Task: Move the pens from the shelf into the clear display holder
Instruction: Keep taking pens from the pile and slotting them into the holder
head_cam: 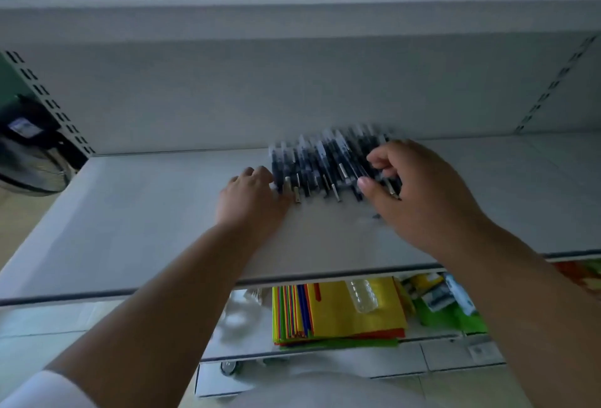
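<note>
Pens (320, 163): a dark, blurred heap of pens with silver tips, lying on the shelf toward its back edge, right of the middle; the tips point to the front edge.
Shelf (146, 222): pale grey board with a plain back wall; slotted uprights stand at its left and right back corners.
Left hand (252, 196): lies on the shelf at the left end of the heap, knuckles up, fingers curled, their tips against the outermost pens; whether this grip closes round any pen I cannot tell.
Right hand (419, 193): over the right end of the heap, fingers bent down onto the pens and thumb reaching in from the front; this grip looks pinched on a few pens, though blur hides exactly which.
Lower shelf (432, 339): below the front edge, carrying a stack of coloured paper (341, 313), mostly yellow with green, orange and blue edges.
Clear bottle (362, 295): lies on the coloured paper, near its back.
Green packets (448, 300): just right of the paper stack.
Fan (29, 154): dark, round, past the left back corner of the shelf, partly cut off.
Sleeve (48, 388): white, at the left forearm's lower end.
</note>
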`<act>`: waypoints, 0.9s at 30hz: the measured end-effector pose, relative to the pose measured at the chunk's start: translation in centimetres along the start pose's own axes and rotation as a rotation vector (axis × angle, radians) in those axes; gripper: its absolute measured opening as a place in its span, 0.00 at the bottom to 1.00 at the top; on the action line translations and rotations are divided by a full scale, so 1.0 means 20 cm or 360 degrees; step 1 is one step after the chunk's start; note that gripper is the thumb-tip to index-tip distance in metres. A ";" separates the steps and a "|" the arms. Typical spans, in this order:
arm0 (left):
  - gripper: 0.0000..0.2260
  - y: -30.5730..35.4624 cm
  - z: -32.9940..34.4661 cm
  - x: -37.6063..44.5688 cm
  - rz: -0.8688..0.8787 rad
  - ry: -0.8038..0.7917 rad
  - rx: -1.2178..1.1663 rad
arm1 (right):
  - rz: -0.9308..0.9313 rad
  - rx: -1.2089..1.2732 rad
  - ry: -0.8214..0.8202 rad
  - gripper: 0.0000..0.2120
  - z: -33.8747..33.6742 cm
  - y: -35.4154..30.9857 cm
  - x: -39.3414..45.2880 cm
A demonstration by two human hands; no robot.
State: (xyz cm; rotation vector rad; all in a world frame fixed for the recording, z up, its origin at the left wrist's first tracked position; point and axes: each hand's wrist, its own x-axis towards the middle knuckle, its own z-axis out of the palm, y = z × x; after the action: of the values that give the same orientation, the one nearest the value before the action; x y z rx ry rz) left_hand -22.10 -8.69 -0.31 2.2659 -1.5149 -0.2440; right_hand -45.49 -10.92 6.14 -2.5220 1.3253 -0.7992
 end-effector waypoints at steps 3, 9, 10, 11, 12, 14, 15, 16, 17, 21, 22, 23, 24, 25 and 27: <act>0.19 -0.03 0.00 0.01 0.0017 -0.0001 -0.0019 | 0.0008 -0.0009 0.0031 0.15 0.03 -0.01 -0.01; 0.17 -0.06 -0.01 0.05 0.0050 -0.0011 0.0154 | 0.0053 0.0057 0.0028 0.15 0.08 -0.02 -0.03; 0.17 -0.05 -0.01 0.07 0.0048 -0.0020 0.0217 | 0.0058 0.0061 0.0029 0.15 0.08 -0.03 -0.03; 0.16 -0.04 -0.01 0.09 0.0034 -0.0032 0.0281 | 0.0059 0.0062 0.0031 0.14 0.08 -0.03 -0.02; 0.15 -0.03 -0.02 0.12 0.0012 -0.0051 0.0340 | 0.0057 0.0059 0.0034 0.14 0.08 -0.02 -0.02; 0.15 -0.02 -0.03 0.15 -0.0033 -0.0109 0.0427 | 0.0052 0.0049 0.0028 0.13 0.09 -0.02 -0.02; 0.16 -0.02 -0.04 0.16 -0.0041 -0.0139 0.0458 | 0.0050 0.0052 0.0020 0.13 0.09 -0.01 -0.01; 0.16 -0.02 -0.04 0.17 -0.0037 -0.0165 0.0484 | 0.0053 0.0062 0.0014 0.12 0.09 -0.01 -0.01; 0.17 -0.02 -0.04 0.16 -0.0022 -0.0183 0.0511 | 0.0059 0.0080 0.0013 0.12 0.09 0.00 0.00; 0.17 -0.03 -0.05 0.13 0.0038 -0.0211 0.0598 | 0.0061 0.0122 0.0028 0.11 0.09 0.02 0.02; 0.17 -0.04 -0.06 0.12 0.0042 -0.0223 0.0612 | 0.0060 0.0125 0.0031 0.11 0.10 0.03 0.02; 0.17 -0.04 -0.06 0.12 0.0044 -0.0236 0.0621 | 0.0061 0.0130 0.0033 0.12 0.10 0.04 0.02; 0.17 -0.04 -0.07 0.11 0.0042 -0.0249 0.0629 | 0.0065 0.0135 0.0034 0.12 0.10 0.05 0.02; 0.16 -0.05 -0.07 0.10 0.0039 -0.0261 0.0638 | 0.0071 0.0141 0.0035 0.12 0.10 0.05 0.02; 0.16 -0.04 -0.07 0.09 0.0030 -0.0282 0.0662 | 0.0083 0.0155 0.0037 0.12 0.11 0.06 0.03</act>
State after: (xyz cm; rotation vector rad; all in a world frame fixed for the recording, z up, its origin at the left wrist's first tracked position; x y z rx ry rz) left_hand -20.16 -9.75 0.78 2.6036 -1.8171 -0.1350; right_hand -44.95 -12.27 3.95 -2.4008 1.3197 -0.8634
